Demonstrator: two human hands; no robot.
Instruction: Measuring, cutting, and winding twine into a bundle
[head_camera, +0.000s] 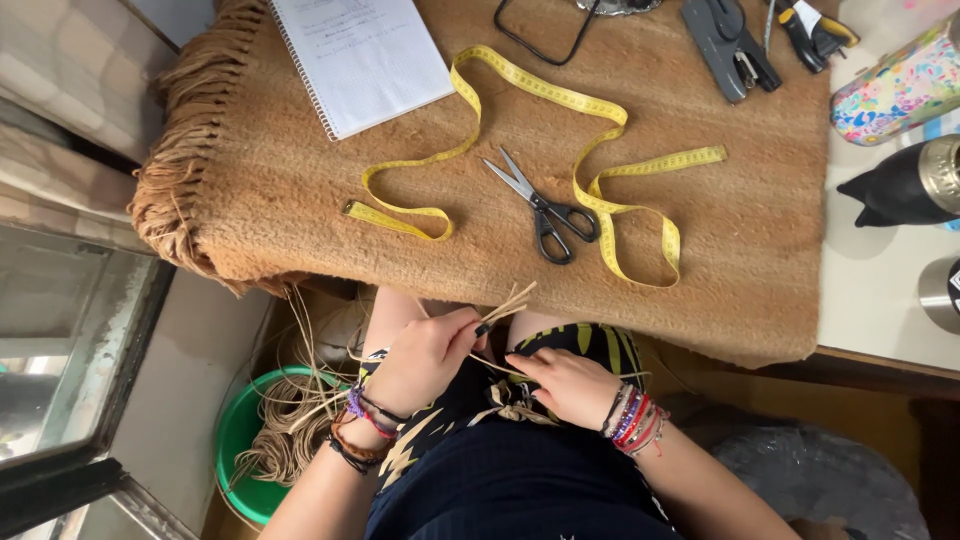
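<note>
My left hand (425, 358) pinches a small bundle of tan raffia strands (510, 303), whose ends stick up toward the table edge. My right hand (567, 384) rests on my lap, fingers pressing the lower part of the same strands and a knotted bit of fibre (510, 400). Both wrists wear several coloured bracelets. More raffia trails down left into a green basin (238, 432).
A brown fringed mat (300, 190) covers the table above my hands. On it lie black-handled scissors (540, 205), a yellow measuring tape (600, 150), a spiral notepad (360, 55) and pliers (735, 45). A patterned tube (895, 90) and metal flasks (915, 185) stand at right.
</note>
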